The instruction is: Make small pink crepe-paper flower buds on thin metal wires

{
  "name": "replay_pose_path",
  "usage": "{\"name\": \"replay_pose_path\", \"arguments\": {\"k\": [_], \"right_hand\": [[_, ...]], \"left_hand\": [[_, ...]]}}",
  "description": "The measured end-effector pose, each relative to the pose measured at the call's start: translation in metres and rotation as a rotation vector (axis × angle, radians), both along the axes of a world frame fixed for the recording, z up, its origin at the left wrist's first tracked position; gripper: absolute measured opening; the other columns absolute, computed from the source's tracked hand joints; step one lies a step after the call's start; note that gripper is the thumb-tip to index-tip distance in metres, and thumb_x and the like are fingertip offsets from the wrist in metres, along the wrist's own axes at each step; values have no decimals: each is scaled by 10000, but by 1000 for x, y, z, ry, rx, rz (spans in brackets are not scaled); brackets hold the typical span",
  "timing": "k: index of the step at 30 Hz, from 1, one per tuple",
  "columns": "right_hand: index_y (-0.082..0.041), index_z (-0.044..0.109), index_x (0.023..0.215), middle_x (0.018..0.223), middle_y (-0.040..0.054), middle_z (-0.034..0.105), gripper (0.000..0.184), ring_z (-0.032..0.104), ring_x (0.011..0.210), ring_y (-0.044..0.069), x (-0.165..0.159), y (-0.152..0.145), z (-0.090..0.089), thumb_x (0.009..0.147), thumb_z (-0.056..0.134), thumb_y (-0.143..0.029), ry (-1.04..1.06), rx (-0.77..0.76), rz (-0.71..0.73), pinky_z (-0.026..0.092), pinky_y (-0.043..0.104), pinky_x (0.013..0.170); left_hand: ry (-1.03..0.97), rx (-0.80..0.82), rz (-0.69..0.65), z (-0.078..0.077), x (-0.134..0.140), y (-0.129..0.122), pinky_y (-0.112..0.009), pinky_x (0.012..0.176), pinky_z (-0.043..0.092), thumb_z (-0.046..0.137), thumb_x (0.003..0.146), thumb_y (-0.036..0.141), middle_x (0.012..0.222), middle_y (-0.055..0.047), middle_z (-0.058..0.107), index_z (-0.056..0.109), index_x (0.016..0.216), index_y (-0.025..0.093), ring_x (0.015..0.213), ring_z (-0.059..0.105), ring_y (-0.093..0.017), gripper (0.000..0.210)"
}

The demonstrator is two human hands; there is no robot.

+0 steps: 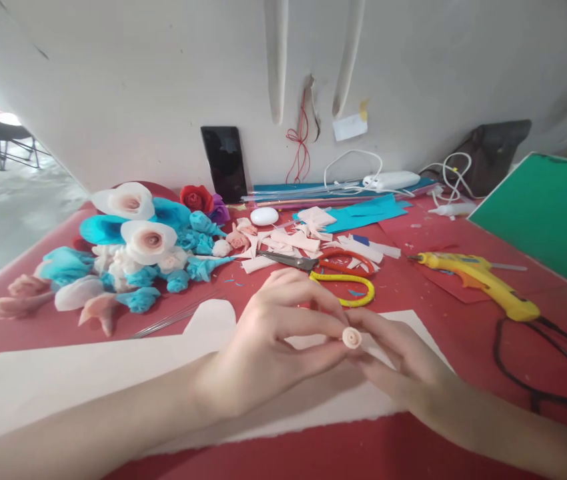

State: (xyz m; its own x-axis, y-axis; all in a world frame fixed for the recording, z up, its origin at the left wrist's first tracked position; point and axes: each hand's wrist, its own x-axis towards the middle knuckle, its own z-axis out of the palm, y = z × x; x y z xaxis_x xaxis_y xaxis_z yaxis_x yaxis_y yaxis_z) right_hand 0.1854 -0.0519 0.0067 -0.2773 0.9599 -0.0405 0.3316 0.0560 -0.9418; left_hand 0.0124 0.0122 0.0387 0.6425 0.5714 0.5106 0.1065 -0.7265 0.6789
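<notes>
Red is shown across the work surface (313,447), backed by a pale upright panel (138,100); crafted flowers (148,241) are heaped toward its left edge, and a yellow glue gun (488,281) is laid toward its right edge. Over a pale pink sheet (88,367) near the front edge, a small rolled bud (352,338) is held up, its spiral end turned to the viewer, its long axis apparently pointed away. It is pinched at the closed thumb and fingertip of the left hand (268,340), lying just right of them. By the right hand (413,373) it is met opposite; whether gripped there cannot be told.
</notes>
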Motion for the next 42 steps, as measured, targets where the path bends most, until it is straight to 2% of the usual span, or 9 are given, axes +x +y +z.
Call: {"name": "replay_pose_path", "arguments": {"k": [5, 11, 14, 20, 29, 32, 36, 39, 42], "right_hand": [[-316, 549, 985, 981, -25, 593, 126, 546, 894, 136, 6, 0, -7, 886, 509, -247, -121, 248, -78, 409, 217, 753], [-308, 532, 978, 947, -13, 610, 228, 557, 892, 148, 9, -3, 0, 872, 479, -113, -169, 489, -27, 421, 243, 762], [-323, 500, 1004, 930, -32, 607, 262, 549, 927, 127, 8, -4, 0, 877, 466, -97, -196, 498, -14, 415, 219, 787], [-302, 498, 955, 854, -54, 595, 204, 558, 807, 78, 7, -5, 1, 878, 482, -114, -184, 458, -27, 411, 164, 722], [-262, 525, 872, 795, -55, 600, 121, 573, 764, 69, 4, -5, 7, 901, 456, -167, -121, 313, 25, 424, 154, 698], [-269, 526, 892, 815, -51, 598, 123, 573, 770, 70, 4, -6, 7, 908, 442, -181, -110, 267, 22, 439, 136, 656], [-278, 514, 937, 829, -64, 593, 160, 571, 769, 47, 7, -7, 5, 902, 427, -149, -102, 336, 1, 440, 101, 650], [-274, 509, 953, 842, -76, 591, 180, 569, 795, 26, 8, -6, 4, 886, 435, -124, -132, 420, -29, 427, 71, 714], [-267, 520, 992, 916, -59, 592, 194, 561, 868, 45, 8, -3, 6, 851, 521, -134, -185, 499, -54, 429, 85, 753]], "left_hand": [[5, 118, 54, 2, -1, -1, -326, 735, 397, 695, 705, 171, 707, -15, 690, 714, 659, 211, 637, 549, -140, 64], [-28, 71, 44, 2, -1, -1, -309, 733, 413, 722, 682, 181, 737, -34, 676, 723, 721, 184, 676, 564, -145, 39], [-46, -6, 35, 3, 0, -1, -293, 729, 427, 714, 689, 178, 735, -51, 675, 732, 726, 153, 679, 569, -145, 48], [-44, -207, 66, 3, 2, -2, -232, 625, 446, 722, 671, 148, 661, -45, 668, 729, 663, 117, 632, 577, -125, 33], [-55, -362, 47, 3, 2, -4, -208, 608, 453, 739, 647, 146, 671, -37, 652, 708, 622, 130, 659, 579, -124, 43], [-81, -386, 41, 2, 2, -3, -204, 630, 462, 765, 620, 176, 718, -31, 650, 701, 672, 131, 671, 583, -118, 95], [-106, -327, 46, 2, 1, 0, -226, 681, 464, 748, 645, 161, 738, -27, 654, 697, 717, 137, 726, 588, -131, 91], [-110, -209, 42, 3, 1, 1, -248, 699, 458, 727, 665, 123, 698, -19, 652, 703, 699, 137, 696, 587, -124, 44], [-108, -77, 41, 3, 1, -2, -270, 740, 450, 725, 671, 122, 699, -10, 666, 703, 709, 146, 680, 583, -116, 50]]}}
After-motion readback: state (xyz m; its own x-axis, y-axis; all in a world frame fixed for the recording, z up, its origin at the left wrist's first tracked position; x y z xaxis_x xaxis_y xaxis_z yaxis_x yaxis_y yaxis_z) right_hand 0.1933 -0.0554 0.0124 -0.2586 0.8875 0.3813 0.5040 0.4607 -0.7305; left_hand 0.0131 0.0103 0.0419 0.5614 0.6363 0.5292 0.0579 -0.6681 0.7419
